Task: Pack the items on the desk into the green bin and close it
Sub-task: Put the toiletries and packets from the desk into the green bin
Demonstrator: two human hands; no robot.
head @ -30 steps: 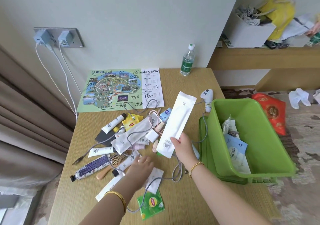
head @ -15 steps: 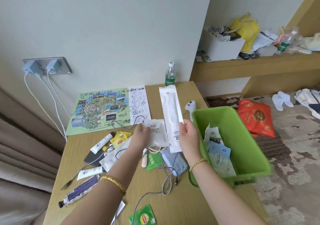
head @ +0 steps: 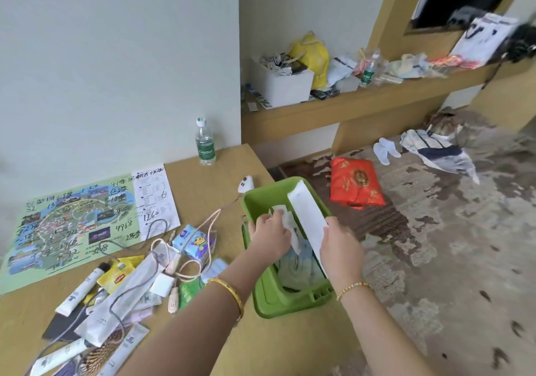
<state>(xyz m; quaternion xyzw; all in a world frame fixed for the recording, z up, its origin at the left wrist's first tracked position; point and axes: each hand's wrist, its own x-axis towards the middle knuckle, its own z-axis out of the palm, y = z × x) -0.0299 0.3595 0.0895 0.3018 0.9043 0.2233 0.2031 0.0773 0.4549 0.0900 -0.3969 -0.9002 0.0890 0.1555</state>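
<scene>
The green bin (head: 262, 198) stands at the desk's right edge on its green lid (head: 269, 312), with paper packets inside. My right hand (head: 338, 246) grips a long white packet (head: 306, 216) that slants into the bin. My left hand (head: 271, 235) holds a small white sachet (head: 287, 223) over the bin's inside. On the desk to the left lies a heap of items: white tubes (head: 82, 291), yellow tea bags (head: 117, 272), a blue tissue pack (head: 193, 240), pink cables (head: 185, 262), a hairbrush (head: 100, 352).
A park map (head: 72, 225) lies flat at the desk's back left. A water bottle (head: 205, 142) stands by the wall, a small white device (head: 246, 184) behind the bin. A red bag (head: 355, 185) and slippers (head: 385, 149) lie on the carpet. The shelf (head: 348, 100) is cluttered.
Both hands lifted the long white packet and the small sachet off the desk and carried them rightward over the green bin. The view swung to the right.
</scene>
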